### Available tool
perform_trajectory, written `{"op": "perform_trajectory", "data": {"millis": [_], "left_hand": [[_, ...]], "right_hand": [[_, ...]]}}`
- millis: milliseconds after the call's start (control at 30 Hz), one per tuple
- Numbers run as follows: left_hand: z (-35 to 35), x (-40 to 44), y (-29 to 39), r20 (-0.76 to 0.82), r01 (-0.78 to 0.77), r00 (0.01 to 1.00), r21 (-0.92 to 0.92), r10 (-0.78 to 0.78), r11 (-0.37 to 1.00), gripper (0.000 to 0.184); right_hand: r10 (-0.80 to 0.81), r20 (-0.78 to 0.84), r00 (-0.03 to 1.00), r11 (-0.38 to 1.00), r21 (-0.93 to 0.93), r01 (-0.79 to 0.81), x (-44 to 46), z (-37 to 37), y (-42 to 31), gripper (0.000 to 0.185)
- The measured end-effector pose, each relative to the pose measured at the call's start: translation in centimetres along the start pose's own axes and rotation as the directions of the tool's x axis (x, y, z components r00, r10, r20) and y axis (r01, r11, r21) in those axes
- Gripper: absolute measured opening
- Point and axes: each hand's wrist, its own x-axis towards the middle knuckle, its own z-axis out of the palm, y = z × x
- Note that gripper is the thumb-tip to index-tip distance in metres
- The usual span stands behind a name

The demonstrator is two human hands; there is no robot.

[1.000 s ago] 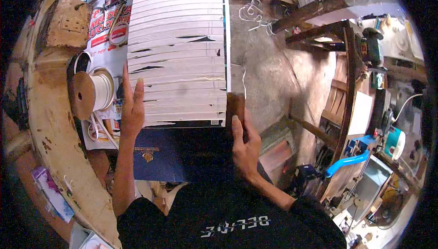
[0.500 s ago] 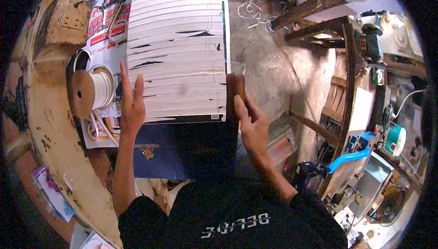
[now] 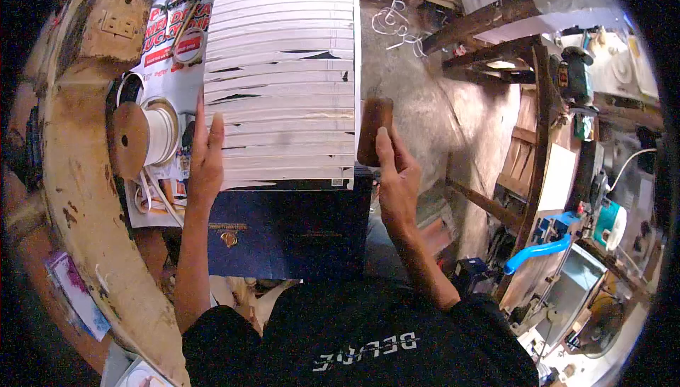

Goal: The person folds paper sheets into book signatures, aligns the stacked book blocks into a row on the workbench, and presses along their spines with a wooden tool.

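Note:
In the head view a tall stack of white-spined book blocks (image 3: 283, 96) lies in front of me, with dark gaps and creases between some layers. Beneath its near end is a dark blue hard cover (image 3: 283, 234) bearing a gold emblem. My left hand (image 3: 208, 156) is open, its fingers stretched along the stack's left side, thumb raised. In my right hand (image 3: 398, 174) is a brown wooden block (image 3: 375, 132), gripped between thumb and fingers. The wooden block is just off the stack's right edge, with a narrow gap showing.
To the left, a spool of white tape (image 3: 145, 139) rests on a printed poster (image 3: 166, 54), near a wooden box with sockets (image 3: 113, 29). A worn curved bench edge (image 3: 78, 195) runs along the left. At right are a wooden frame (image 3: 535, 146) and a machine with a blue handle (image 3: 542, 249).
My right hand has moved right and slightly up with the wooden block, away from the stack's edge. My left hand stays against the stack's left side; the view has shifted slightly.

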Motion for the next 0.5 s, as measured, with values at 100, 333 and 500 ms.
{"op": "perform_trajectory", "data": {"millis": [100, 333, 500], "left_hand": [[-0.1, -0.2, -0.1, 0.001, 0.011, 1.000, -0.011, -0.011, 1.000, 0.065], [-0.2, -0.4, -1.0, 0.022, 0.078, 0.997, -0.122, -0.076, 0.989, 0.065], [-1.8, -0.1, -1.4, 0.044, 0.169, 0.985, -0.406, -0.166, 0.898, 0.063]], "right_hand": [[-0.073, 0.068, 0.995, 0.979, -0.183, 0.084, 0.2, 0.1, -0.6, 0.050], [-0.049, 0.152, 0.987, 0.998, -0.037, 0.055, 1.2, -0.2, 0.5, 0.049], [-0.092, -0.022, 0.995, 0.977, -0.193, 0.087, -1.9, -0.6, -2.6, 0.050]]}}
